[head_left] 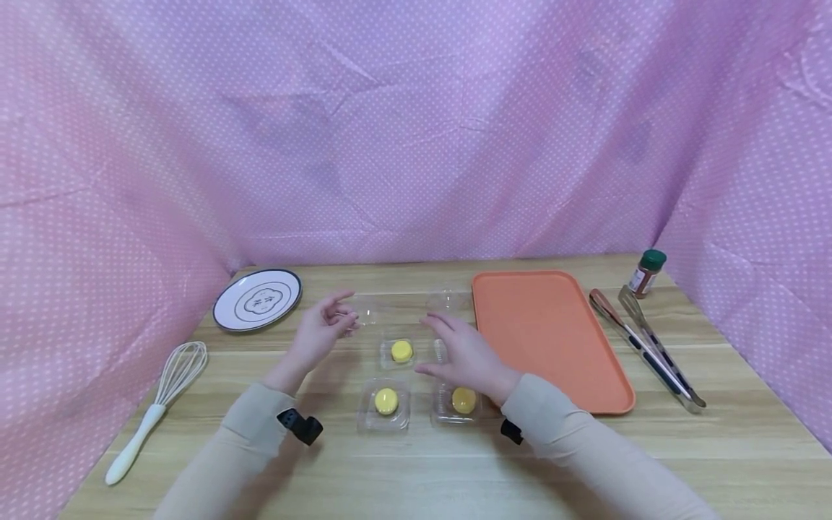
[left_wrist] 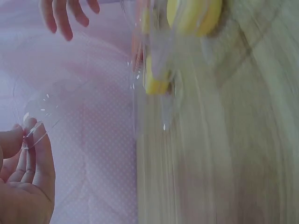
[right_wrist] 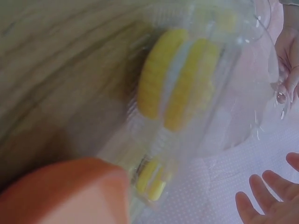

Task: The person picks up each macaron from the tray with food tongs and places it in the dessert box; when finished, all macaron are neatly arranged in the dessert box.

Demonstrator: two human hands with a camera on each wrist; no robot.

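My left hand (head_left: 323, 325) pinches the edge of a clear domed plastic lid (left_wrist: 51, 109) between thumb and fingers. Just right of it, a yellow macaron (head_left: 401, 352) sits in a small clear plastic box. Nearer me are two more yellow macarons, one in the left clear box (head_left: 365, 419) and one in the right clear box (head_left: 448, 415). My right hand (head_left: 468, 354) hovers over the right side of this group with its fingers spread, holding nothing. It partly hides another clear box (head_left: 440, 350). Behind that hand stands a second clear lid (head_left: 447, 298).
An orange tray (head_left: 546, 332) lies just right of my right hand. Farther right are two pairs of tongs (head_left: 650, 354) and a green-capped spice jar (head_left: 646, 273). On the left are a white plate (head_left: 240, 307) with a dark rim and a white whisk (head_left: 152, 419).
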